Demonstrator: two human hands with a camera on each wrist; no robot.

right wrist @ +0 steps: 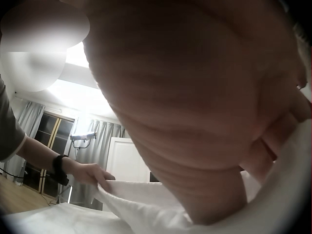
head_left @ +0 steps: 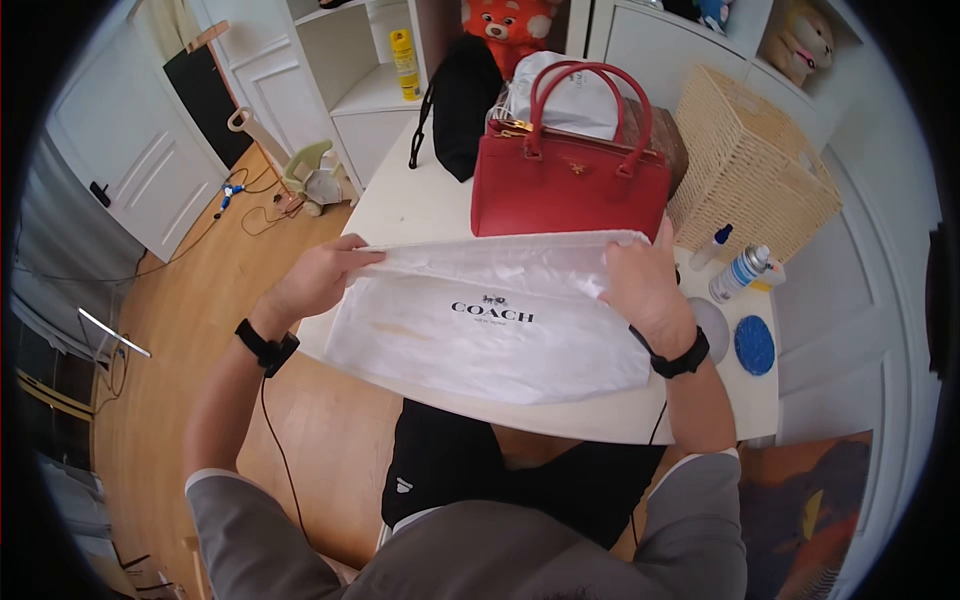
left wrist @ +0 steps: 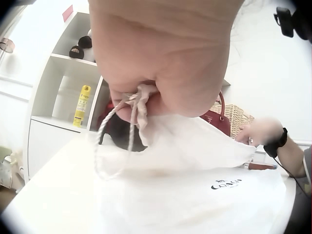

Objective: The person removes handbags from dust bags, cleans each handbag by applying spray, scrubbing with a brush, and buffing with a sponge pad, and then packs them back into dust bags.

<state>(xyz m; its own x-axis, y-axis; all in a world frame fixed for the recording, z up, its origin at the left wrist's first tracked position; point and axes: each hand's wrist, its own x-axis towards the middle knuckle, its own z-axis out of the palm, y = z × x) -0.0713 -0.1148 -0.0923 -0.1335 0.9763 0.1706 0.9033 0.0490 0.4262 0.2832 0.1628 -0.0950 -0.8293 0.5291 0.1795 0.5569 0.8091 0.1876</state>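
Observation:
A white cloth dust bag (head_left: 430,350) printed with COACH lies toward the front of the white table, its mouth edge lifted and stretched between both hands. My left hand (head_left: 318,277) pinches the left corner of that edge; in the left wrist view a white drawstring (left wrist: 101,141) loops down from its fingers. At the other end my right hand (head_left: 645,280) grips the right corner, some of its fingers hidden by the cloth. Just behind the bag's raised edge stands a red leather handbag (head_left: 570,190), upright, with both handles up.
A black pouch (head_left: 462,110) and a white cloth bundle (head_left: 575,105) sit behind the handbag. Right of it are a tall woven basket (head_left: 750,150), a spray can (head_left: 738,274), a small bottle (head_left: 712,247) and a blue round object (head_left: 754,346). The white table (head_left: 395,215) carries them.

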